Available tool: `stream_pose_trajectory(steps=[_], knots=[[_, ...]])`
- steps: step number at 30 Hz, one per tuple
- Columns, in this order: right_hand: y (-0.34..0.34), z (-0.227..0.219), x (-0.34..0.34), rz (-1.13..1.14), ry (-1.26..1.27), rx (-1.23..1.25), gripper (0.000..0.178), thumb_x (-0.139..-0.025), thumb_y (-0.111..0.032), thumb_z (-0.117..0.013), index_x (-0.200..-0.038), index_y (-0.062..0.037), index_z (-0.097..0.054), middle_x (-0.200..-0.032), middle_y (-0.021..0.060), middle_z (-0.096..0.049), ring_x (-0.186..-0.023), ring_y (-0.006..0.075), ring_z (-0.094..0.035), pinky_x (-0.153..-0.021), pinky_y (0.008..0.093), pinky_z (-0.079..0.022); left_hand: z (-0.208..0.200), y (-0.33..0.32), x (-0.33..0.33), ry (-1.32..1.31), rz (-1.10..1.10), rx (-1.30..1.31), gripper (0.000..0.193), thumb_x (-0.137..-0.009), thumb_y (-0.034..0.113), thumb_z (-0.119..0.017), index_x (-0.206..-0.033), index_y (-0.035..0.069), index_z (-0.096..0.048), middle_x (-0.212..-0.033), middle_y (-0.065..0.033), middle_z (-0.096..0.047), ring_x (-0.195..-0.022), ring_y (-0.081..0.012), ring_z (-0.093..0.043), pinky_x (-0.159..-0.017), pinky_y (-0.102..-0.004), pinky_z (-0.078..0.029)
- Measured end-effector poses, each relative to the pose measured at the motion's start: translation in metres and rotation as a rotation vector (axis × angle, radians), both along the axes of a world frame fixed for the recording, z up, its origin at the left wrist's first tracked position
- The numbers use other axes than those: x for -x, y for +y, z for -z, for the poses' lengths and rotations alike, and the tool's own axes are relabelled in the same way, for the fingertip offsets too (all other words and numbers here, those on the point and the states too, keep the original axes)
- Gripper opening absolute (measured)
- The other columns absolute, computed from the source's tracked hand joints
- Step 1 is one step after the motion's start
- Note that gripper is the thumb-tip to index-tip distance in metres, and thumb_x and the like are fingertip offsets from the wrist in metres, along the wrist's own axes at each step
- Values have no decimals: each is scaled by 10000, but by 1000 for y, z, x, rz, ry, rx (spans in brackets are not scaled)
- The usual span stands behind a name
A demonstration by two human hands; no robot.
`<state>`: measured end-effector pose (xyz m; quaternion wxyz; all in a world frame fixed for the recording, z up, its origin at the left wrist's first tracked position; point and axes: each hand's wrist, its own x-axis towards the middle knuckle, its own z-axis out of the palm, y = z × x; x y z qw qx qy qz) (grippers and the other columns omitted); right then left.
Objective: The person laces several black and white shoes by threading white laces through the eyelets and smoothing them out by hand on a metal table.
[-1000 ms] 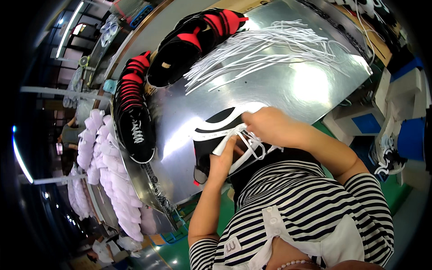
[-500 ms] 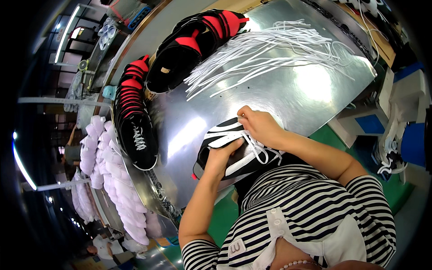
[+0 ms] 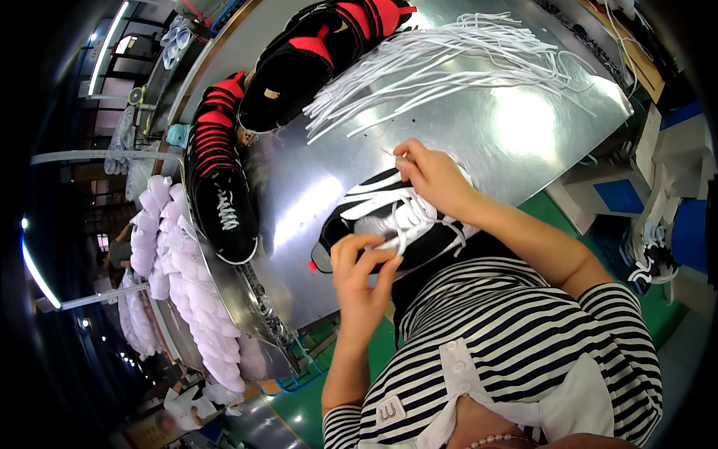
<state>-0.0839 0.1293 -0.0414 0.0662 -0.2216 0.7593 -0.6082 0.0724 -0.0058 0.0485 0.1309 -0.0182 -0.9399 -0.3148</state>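
A black and white sneaker lies on the metal tabletop close to my body, its toe to the right and a red tab at its heel. White shoelace runs through its eyelets, with a loose end hanging toward me. My left hand is at the shoe's opening, thumb and fingertips pinched on the lace at the near collar edge. Above the shoe's far side, my right hand is closed in a pinch. Something thin and pale sticks out past its fingertips, too small to name.
A pile of white laces lies across the far tabletop. Rows of nested black and red shoe uppers stand at its left and far left. White padded pieces are heaped beyond the left edge. Boxes stand at right.
My left hand has come out of the shoe's opening to its near edge and pinches the lace. My right hand has lifted away from the shoe's far side. The opening now shows.
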Motion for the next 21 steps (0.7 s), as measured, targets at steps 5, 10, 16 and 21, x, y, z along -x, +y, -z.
stream_pose_trajectory(steps=[5,10,16,21], knots=[[22,-26,-11,-80,-183,198,202,-970,-114,-527,-1144,-12,-536,-787,72,-665,-591,127,-562,-557,267,-449,31,12,5,13,-60,-50,125,-745,-16,-741,-835,-2,-656,-994,-107,-613,-901,-259,-580,-796,-325,-467],[55,-41,-52,-218,-56,40,180,-970,-127,-536,-1120,-27,-539,-827,115,-682,-731,254,-675,-650,336,-494,39,9,9,36,-52,-26,169,-765,-37,-730,-896,-16,-625,-956,-117,-609,-853,-230,-611,-762,-309,-487],[62,-23,-77,-325,-102,-90,181,-972,-172,-548,-1096,-41,-530,-828,141,-675,-766,329,-665,-677,401,-510,35,9,14,-40,-180,-23,254,-774,102,-780,-938,-2,-616,-857,-125,-650,-766,-237,-627,-720,-326,-491],[60,-15,-76,-321,-48,-146,186,-967,-192,-555,-1069,-38,-533,-796,147,-671,-732,346,-661,-648,422,-513,31,7,14,-142,-163,-18,228,-802,146,-759,-925,8,-626,-787,-162,-655,-657,-336,-634,-592,-371,-487]])
